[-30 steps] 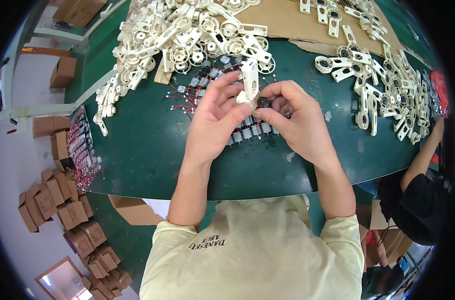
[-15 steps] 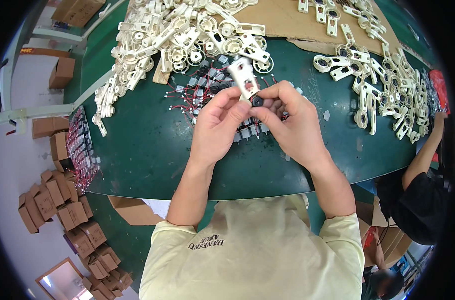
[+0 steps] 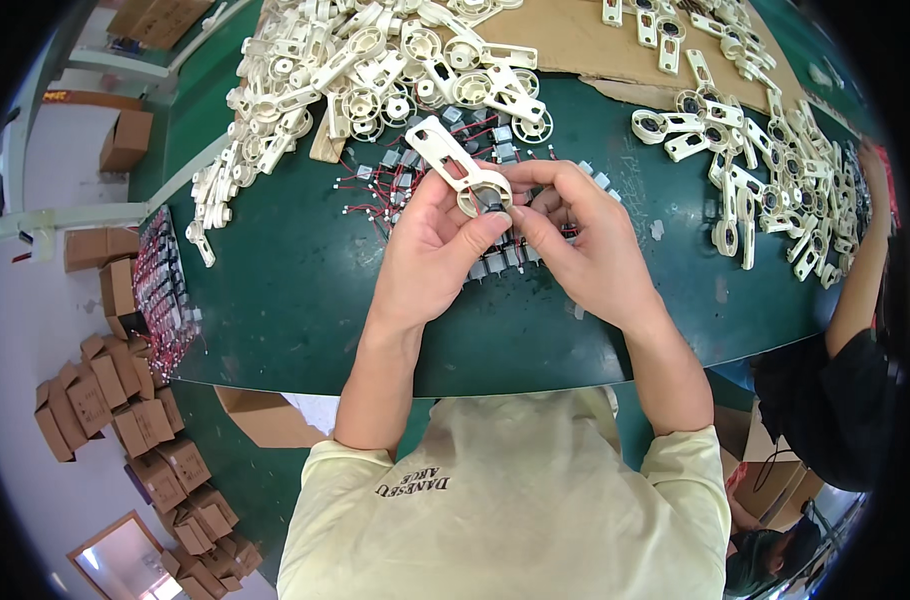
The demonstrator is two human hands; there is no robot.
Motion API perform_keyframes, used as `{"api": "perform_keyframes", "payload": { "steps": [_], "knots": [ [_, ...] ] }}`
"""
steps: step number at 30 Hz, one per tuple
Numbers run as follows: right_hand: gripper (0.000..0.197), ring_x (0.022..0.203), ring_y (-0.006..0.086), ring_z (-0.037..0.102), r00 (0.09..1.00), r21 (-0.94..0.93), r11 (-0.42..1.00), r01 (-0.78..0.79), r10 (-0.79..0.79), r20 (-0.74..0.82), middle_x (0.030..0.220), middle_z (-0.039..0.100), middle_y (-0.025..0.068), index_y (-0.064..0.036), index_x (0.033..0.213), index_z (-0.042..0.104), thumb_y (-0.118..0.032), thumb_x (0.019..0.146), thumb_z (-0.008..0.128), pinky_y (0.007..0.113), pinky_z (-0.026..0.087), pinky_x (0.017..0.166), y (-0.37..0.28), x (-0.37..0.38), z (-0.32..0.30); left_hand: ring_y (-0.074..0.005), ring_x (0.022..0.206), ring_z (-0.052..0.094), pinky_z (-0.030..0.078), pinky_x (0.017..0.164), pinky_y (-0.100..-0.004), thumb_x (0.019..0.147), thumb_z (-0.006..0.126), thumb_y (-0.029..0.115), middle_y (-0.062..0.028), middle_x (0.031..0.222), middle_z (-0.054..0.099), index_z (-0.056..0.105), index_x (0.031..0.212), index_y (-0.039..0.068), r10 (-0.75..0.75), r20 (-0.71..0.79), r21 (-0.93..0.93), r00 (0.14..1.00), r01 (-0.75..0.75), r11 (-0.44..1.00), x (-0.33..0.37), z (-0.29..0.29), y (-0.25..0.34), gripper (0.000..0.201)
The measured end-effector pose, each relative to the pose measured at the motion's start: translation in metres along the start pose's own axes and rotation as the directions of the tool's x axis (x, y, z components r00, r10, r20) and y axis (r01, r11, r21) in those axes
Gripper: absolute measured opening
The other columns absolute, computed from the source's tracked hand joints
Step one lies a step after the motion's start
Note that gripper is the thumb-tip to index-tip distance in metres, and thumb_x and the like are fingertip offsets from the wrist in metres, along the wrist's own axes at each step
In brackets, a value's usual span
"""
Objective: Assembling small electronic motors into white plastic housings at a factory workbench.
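My left hand (image 3: 427, 255) and my right hand (image 3: 593, 248) meet over the middle of the green table. Between them is a cream plastic housing (image 3: 437, 146) with a slotted arm and a round ring end. The left fingers grip it by the ring, thumb on the near side. My right thumb and fingers are closed at the ring's other side, around a small dark part (image 3: 493, 205) seated in or at the ring; the fingers partly hide how it sits. Beneath and beyond the hands lie several small grey motors (image 3: 367, 173) with red leads.
A heap of cream housings (image 3: 345, 70) covers the far left. Housings with dark round parts in their rings (image 3: 715, 138) spread at the right, near flattened cardboard (image 3: 565, 40). More wired motors (image 3: 165, 290) line the left edge. A co-worker's arm (image 3: 860, 270) reaches in at right.
The housing has turned in my hands, so its ring end now faces me and its arm points up and left. The co-worker's arm at right has moved farther forward.
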State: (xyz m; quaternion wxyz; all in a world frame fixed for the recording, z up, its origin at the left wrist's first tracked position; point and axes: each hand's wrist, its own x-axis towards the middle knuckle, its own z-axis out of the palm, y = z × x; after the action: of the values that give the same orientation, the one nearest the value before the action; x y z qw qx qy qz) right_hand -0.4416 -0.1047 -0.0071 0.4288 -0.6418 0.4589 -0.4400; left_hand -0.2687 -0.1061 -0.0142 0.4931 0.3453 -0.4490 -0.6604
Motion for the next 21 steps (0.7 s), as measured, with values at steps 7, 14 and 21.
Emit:
{"api": "perform_keyframes", "payload": {
  "steps": [7,14,21],
  "knots": [
    [0.031,0.063,0.0071,0.055,0.995,0.097,0.991,-0.092,0.089,0.039,0.091,0.062,0.0038,-0.0033,0.115,0.06,-0.002,0.085,0.07,0.023,0.047,0.057,-0.005,-0.001,-0.001,-0.0185,0.108,0.062,0.051,0.095,-0.0336,0.098,0.055,0.005,-0.0115,0.121,0.061,0.049,0.131,-0.002,-0.143,0.017,-0.044,0.99,0.144,0.989,-0.001,-0.006,0.004,0.034],
    [0.035,0.063,0.0073,0.056,0.997,0.103,0.992,-0.079,0.078,0.006,0.096,0.061,0.0047,-0.002,0.116,0.058,-0.001,0.083,0.07,0.024,0.048,0.057,-0.01,-0.001,0.001,-0.0189,0.111,0.061,0.05,0.096,-0.0338,0.098,0.055,0.006,-0.0125,0.119,0.062,0.049,0.129,-0.004,-0.083,-0.007,-0.062,0.996,0.083,0.995,-0.001,-0.003,0.002,0.033],
    [0.031,0.062,0.0065,0.056,0.993,0.147,0.982,-0.117,0.113,0.031,0.093,0.063,0.0051,-0.0015,0.113,0.057,-0.001,0.084,0.07,0.024,0.046,0.056,-0.006,-0.003,0.002,-0.0159,0.108,0.06,0.049,0.094,-0.0314,0.098,0.057,0.006,-0.0102,0.121,0.061,0.052,0.129,-0.003,-0.033,-0.04,-0.001,0.999,0.033,0.999,-0.002,-0.005,-0.002,0.034]
  ]
}}
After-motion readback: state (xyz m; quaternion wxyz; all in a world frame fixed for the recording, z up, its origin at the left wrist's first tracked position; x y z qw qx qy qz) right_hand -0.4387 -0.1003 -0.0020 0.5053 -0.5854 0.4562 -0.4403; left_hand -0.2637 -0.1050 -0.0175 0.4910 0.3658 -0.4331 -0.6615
